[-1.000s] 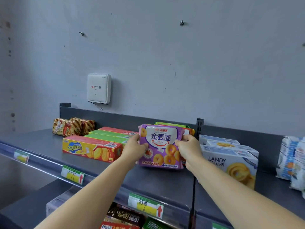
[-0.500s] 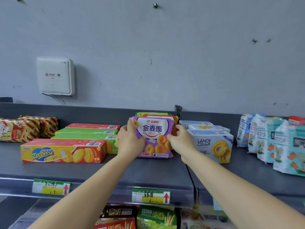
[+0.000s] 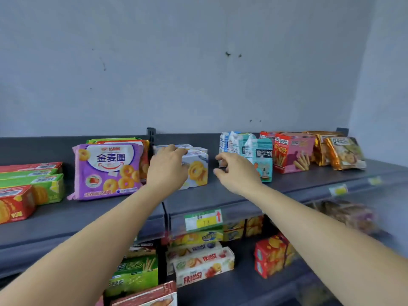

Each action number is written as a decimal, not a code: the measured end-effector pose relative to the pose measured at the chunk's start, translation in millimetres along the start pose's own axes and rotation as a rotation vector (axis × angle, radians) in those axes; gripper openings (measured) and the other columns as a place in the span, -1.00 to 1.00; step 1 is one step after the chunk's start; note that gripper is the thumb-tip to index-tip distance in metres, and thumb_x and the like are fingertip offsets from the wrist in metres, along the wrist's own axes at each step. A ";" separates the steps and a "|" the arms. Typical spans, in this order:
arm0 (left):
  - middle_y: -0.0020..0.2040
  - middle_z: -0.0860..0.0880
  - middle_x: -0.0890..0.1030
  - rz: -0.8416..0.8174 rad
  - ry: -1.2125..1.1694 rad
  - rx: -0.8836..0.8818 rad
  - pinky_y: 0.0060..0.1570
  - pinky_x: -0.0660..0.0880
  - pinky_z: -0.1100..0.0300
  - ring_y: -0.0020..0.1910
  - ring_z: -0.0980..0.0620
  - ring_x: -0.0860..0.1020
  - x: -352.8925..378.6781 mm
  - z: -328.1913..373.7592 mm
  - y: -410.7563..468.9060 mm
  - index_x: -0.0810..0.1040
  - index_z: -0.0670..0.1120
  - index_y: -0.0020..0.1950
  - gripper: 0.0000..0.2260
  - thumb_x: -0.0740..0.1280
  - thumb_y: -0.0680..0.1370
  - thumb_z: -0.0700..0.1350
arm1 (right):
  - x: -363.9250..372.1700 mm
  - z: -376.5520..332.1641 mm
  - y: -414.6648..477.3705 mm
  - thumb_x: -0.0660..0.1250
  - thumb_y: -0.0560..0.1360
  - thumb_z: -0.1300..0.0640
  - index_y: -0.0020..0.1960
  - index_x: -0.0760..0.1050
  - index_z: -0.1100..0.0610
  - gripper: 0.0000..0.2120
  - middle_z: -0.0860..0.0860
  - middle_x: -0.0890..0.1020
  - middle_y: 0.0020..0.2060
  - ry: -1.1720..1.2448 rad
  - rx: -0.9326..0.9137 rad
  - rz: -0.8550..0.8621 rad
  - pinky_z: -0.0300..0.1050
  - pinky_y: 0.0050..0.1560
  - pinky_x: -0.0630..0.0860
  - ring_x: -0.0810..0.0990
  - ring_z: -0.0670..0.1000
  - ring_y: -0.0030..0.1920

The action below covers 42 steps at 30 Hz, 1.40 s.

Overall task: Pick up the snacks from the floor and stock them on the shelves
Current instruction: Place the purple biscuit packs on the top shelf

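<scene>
On the top shelf (image 3: 220,195), 1 purple cookie pack (image 3: 108,168) stands upright, free of both hands, just left of a white box (image 3: 198,171). Left hand (image 3: 167,171) curls its fingers over that box's top edge. Right hand (image 3: 238,171) hovers loosely half-curled, holding nothing, just beside the teal packs (image 3: 262,160). More snack boxes (image 3: 203,268) sit below.

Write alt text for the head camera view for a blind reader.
A person's left hand rests over a white biscuit box on a grey shelf, while the right hand hovers beside it, in front of teal packs. A purple ring-biscuit pack stands to its left.
</scene>
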<state>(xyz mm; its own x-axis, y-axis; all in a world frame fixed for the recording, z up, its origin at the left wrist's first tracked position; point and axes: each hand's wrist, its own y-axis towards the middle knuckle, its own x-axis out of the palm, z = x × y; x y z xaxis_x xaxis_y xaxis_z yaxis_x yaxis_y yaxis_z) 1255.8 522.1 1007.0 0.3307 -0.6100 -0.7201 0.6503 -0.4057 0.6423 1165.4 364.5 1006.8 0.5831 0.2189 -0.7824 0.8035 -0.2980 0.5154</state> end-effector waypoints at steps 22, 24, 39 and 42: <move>0.17 -0.09 0.55 -0.387 -0.102 0.738 -0.05 0.41 0.07 0.19 -0.15 0.46 172.3 451.1 -151.6 0.49 -0.08 0.23 -0.73 0.25 0.57 -0.03 | -255.6 339.5 -344.5 0.26 0.56 0.00 0.32 0.44 0.10 -0.64 0.09 0.53 0.23 -0.599 0.733 -0.118 -0.03 0.07 0.46 0.50 0.15 0.21; 0.18 -0.09 0.54 -0.412 -0.111 0.807 -0.03 0.43 0.07 0.21 -0.14 0.46 181.6 483.9 -168.3 0.50 -0.09 0.23 -0.74 0.23 0.58 -0.04 | -272.3 355.4 -376.6 0.25 0.56 0.01 0.29 0.45 0.13 -0.65 0.10 0.54 0.21 -0.615 0.800 -0.121 -0.02 0.06 0.48 0.51 0.15 0.18; 0.10 -0.10 0.57 -0.570 -0.418 1.343 -0.04 0.53 0.03 0.12 -0.11 0.50 232.0 709.3 -296.4 0.54 -0.10 0.22 -0.75 0.26 0.59 -0.03 | -362.5 395.9 -585.6 0.27 0.56 -0.02 0.27 0.46 0.09 -0.66 0.08 0.58 0.16 -0.731 1.396 -0.070 0.04 0.04 0.54 0.53 0.16 0.16; 0.08 -0.09 0.54 -0.585 -0.449 1.473 -0.05 0.49 0.03 0.10 -0.11 0.47 234.6 744.2 -331.4 0.53 -0.08 0.22 -0.75 0.24 0.60 -0.01 | -370.6 390.3 -627.1 0.27 0.56 -0.01 0.22 0.48 0.10 -0.71 0.08 0.59 0.10 -0.727 1.536 -0.074 0.00 -0.08 0.53 0.55 0.15 0.10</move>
<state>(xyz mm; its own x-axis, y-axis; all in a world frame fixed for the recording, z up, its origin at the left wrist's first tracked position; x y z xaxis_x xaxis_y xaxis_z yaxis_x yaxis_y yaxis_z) 608.9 6.9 820.6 -0.0935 -0.1804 -0.9791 -0.6486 -0.7350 0.1974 398.5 107.6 837.1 0.0311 -0.0367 -0.9988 -0.2778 -0.9603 0.0266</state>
